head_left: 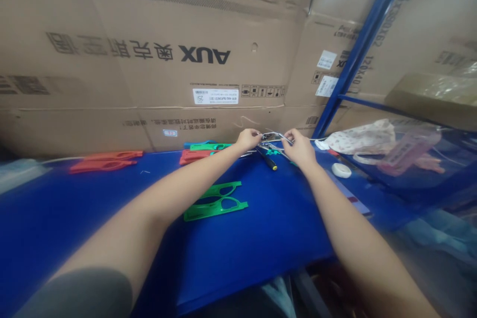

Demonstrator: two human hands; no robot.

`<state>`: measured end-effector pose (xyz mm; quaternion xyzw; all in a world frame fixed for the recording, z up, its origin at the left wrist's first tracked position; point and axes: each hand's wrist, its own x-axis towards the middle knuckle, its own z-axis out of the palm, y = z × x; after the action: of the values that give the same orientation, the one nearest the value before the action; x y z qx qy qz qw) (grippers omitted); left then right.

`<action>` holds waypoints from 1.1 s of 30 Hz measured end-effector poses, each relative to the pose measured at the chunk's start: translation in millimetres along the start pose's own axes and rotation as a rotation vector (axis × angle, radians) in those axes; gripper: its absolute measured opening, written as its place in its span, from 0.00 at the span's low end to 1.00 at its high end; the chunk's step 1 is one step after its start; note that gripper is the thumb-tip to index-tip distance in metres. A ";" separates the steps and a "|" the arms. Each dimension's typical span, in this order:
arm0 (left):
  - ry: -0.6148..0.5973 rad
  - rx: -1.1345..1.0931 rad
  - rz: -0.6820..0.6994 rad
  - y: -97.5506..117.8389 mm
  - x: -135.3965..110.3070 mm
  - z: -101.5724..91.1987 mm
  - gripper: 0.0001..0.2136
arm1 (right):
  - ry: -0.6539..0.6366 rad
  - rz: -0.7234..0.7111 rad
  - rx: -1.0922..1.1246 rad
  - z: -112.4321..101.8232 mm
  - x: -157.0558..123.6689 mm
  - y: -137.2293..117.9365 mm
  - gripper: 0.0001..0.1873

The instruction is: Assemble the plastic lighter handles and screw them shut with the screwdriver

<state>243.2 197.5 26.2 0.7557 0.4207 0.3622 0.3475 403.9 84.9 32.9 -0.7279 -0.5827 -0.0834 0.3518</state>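
Observation:
At the back of the blue table, my left hand [249,140] is pinched at the end of a thin shiny metal piece [275,134]. Opposite it, my right hand [301,150] has thumb and fingers closed on the same metal piece or one beside it; I cannot tell which. Under the hands lies a small heap of metal rods and teal parts [274,151]. A tool with a black and yellow handle [269,161] sticks out of this heap toward me. Flat green plastic pieces [216,207] with oval openings lie nearer, below my left forearm.
Orange plastic pieces [106,162] lie at left; red ones [196,157] and a green one [210,146] rest behind my left forearm. A white tape roll [341,170] sits at right. Cardboard [149,84] walls the back, and a blue metal post [335,99] rises at right.

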 end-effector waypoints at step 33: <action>0.084 0.112 0.373 2.2 -26.3 2.3 0.05 | -0.141 0.080 -0.027 1.4 -3.8 -6.9 0.06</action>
<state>235.9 172.7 20.2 0.8229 0.3072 0.4275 0.2138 396.1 83.2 32.7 -0.7591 -0.5754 -0.0256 0.3033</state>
